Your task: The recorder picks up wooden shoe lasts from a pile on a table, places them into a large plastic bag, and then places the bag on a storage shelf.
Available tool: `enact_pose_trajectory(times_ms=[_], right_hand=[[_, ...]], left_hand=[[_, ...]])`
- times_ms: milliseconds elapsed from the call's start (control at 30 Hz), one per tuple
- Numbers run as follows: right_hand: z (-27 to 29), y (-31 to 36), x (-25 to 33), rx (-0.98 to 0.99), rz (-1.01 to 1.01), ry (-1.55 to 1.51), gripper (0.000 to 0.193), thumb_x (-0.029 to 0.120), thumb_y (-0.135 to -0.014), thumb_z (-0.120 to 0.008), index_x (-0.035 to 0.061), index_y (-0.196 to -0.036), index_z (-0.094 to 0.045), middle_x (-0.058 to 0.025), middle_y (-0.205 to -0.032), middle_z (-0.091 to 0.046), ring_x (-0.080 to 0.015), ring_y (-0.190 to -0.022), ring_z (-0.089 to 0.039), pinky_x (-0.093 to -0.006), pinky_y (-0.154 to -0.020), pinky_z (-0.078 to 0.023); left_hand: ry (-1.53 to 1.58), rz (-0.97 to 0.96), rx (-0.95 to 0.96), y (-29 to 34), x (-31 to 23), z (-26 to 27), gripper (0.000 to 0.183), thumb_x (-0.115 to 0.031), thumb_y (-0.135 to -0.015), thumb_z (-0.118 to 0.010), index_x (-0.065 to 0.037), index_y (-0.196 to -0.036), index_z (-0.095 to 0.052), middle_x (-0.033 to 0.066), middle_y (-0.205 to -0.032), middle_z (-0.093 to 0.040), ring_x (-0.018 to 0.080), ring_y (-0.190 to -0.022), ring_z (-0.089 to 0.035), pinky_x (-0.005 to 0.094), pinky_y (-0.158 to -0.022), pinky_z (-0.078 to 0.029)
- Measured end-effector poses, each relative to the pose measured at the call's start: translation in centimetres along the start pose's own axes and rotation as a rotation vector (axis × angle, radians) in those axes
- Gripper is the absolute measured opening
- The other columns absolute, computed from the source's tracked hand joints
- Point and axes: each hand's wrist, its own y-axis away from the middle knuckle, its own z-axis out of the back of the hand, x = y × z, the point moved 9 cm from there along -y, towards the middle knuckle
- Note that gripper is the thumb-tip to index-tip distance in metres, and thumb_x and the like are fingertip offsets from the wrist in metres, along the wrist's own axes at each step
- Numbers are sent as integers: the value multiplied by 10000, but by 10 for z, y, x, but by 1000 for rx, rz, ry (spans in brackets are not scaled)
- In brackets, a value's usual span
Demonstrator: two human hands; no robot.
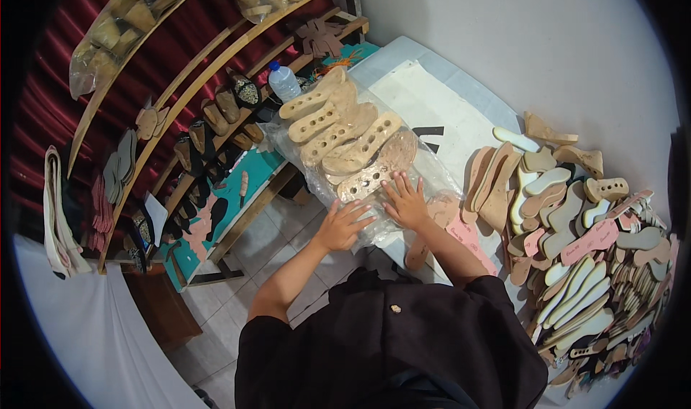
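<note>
Several tan wedge-shaped shoe soles with round holes along their sides point(317, 119) lie in a row on the table, on or inside a clear plastic bag point(443, 165); which of the two I cannot tell. My left hand point(344, 225) rests flat with its fingers spread on the bag's near edge, just below the nearest sole point(368, 181). To its right, my right hand point(407, 201) is also spread, its fingertips at the end of that same sole. Neither hand grips anything. Beside my right wrist lie a tan sole piece point(443, 209) and a pink printed piece point(468, 240).
A large heap of soles and insoles point(576, 265) covers the table's right side. Back left stands a blue-capped water bottle point(283, 81). Wooden shelves point(237, 45) holding shoes curve along the left, above a teal work surface point(248, 186) with a handled tool point(243, 183).
</note>
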Motion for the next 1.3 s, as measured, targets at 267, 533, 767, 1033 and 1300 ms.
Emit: enact_pose_trajectory(times_ms=[267, 533, 767, 1033, 1300], right_hand=[[-16, 15, 1, 111, 55, 45, 572, 424, -841, -497, 276, -1370, -337, -44, -1463, -224, -307, -1351, -167, -648, -1006, -114], [-14, 24, 8, 245, -28, 33, 561, 313, -867, -449, 284, -1396, -266, -23, -1461, -238, -291, -1352, -168, -605, -1027, -156], [-25, 39, -5, 352, -84, -154, 603, 264, -804, -507, 176, -1368, -313, -70, -1445, -263, -303, -1319, -259, -596, -1026, -173], [37, 44, 36, 169, -41, -421, 864, 473, -667, -651, 127, -1365, -276, -164, -1330, -363, -312, -1258, -338, -610, -1012, -173], [-35, 51, 10, 254, -335, -618, 302, 260, -817, -524, 125, -1077, -596, -57, -1086, -594, -275, -1184, -431, -658, -995, -54]], left_hand=[[-544, -244, -209, 41, 20, -10, 485, -126, -767, -513, -305, -1217, -542, 2, -1287, -481, 173, -1273, -345, 492, -1064, 22], [-471, -509, 0, -2, -14, -28, 219, -170, -798, -505, -228, -967, -632, -111, -1231, -517, 51, -1262, -337, 514, -1026, -78], [-495, -446, 267, -36, -15, -45, 177, -198, -765, -519, -155, -852, -667, -33, -1220, -523, 137, -1306, -286, 496, -1042, -92], [-380, -340, 624, -48, -2, -59, 279, -275, -757, -520, -106, -896, -694, 20, -1275, -489, 202, -1336, -228, 519, -1080, 11], [-109, -173, 401, -76, -7, -2, 406, -277, -748, -533, -107, -1113, -584, 51, -1309, -440, 193, -1303, -280, 577, -1014, -99]])
